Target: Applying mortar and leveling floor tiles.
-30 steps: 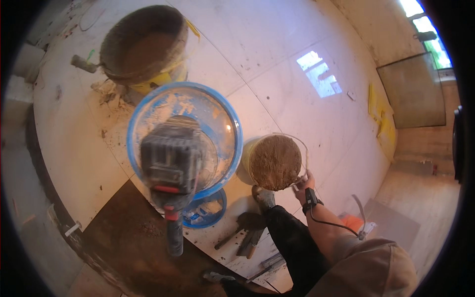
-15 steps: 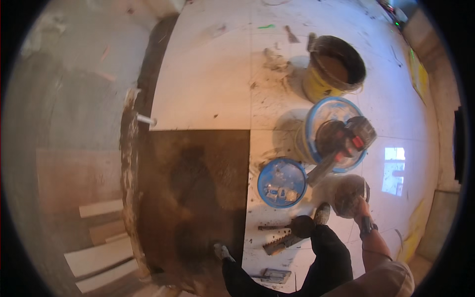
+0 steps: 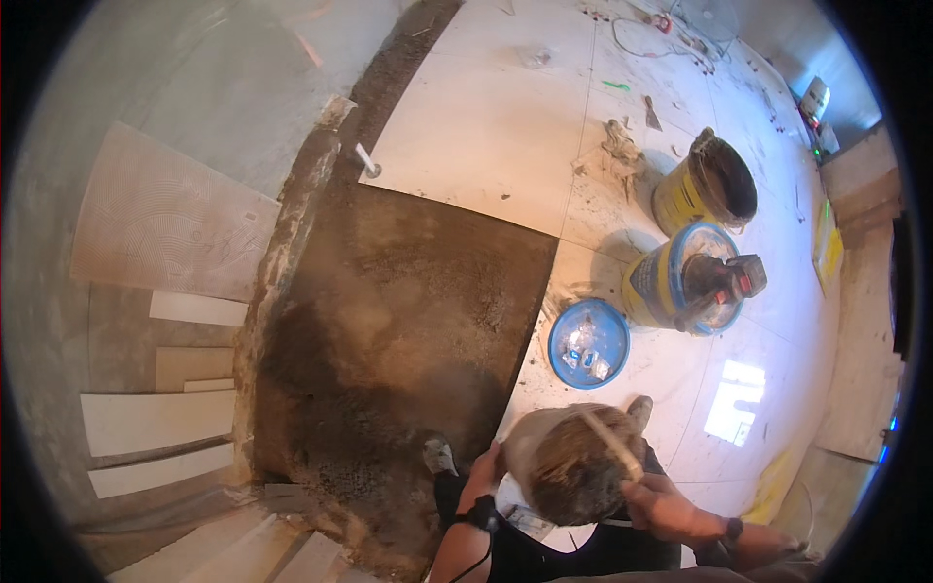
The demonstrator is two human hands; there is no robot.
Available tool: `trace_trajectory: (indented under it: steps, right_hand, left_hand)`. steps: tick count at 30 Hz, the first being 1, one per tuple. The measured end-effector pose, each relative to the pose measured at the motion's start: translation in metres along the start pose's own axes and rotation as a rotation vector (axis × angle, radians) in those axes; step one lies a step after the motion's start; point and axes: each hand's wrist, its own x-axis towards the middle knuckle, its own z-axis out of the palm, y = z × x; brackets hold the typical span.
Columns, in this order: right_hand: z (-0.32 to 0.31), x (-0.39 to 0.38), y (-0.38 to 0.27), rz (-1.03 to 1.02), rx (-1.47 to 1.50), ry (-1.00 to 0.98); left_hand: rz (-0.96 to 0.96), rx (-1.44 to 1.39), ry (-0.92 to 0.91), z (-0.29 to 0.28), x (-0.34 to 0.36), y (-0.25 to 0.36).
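A small, pale-sided bucket (image 3: 530,437) is tilted between my hands in front of my legs, its brown, dirty mouth showing. My left hand (image 3: 483,473) clasps the bucket's left side, some fingers hidden behind it. On the other side, my right hand (image 3: 659,505) is closed round the lower end of a light tan bar (image 3: 612,442) that crosses the mouth and looks like the bucket's handle. To the left spreads a brown mortar bed (image 3: 418,282), bordered by large white tiles (image 3: 476,126).
Ahead on the right are a round blue lid (image 3: 590,340), a yellow pail with a blue lid (image 3: 653,285) bearing a red-and-black power tool (image 3: 724,282), and an open yellow bucket (image 3: 677,197). Cut tile strips (image 3: 160,423) and a ridged panel (image 3: 175,214) lie left.
The bucket has come from the right floor to in front of my legs. My left hand, unseen before, now holds its side. My view has turned.
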Motion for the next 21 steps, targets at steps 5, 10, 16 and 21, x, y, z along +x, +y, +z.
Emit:
trace_trajectory:
  steps: [5,10,16,21]
  right_hand:
    - [0.091,0.073,-0.025,-0.458,-0.592,-0.33]
    - [0.213,0.253,-0.03,-0.446,-0.98,-0.259]
    - [0.277,0.451,-0.039,-0.474,-0.763,-0.121]
    - [0.246,0.542,-0.022,-0.537,-0.802,0.144]
  left_hand:
    - [0.196,-0.183,0.164,-0.098,-0.083,0.052]
    - [0.268,-0.25,0.602,-0.083,-0.089,0.104]
    - [0.673,-0.03,0.21,-0.008,0.066,0.203]
    - [0.477,0.127,0.858,-0.156,0.109,0.125]
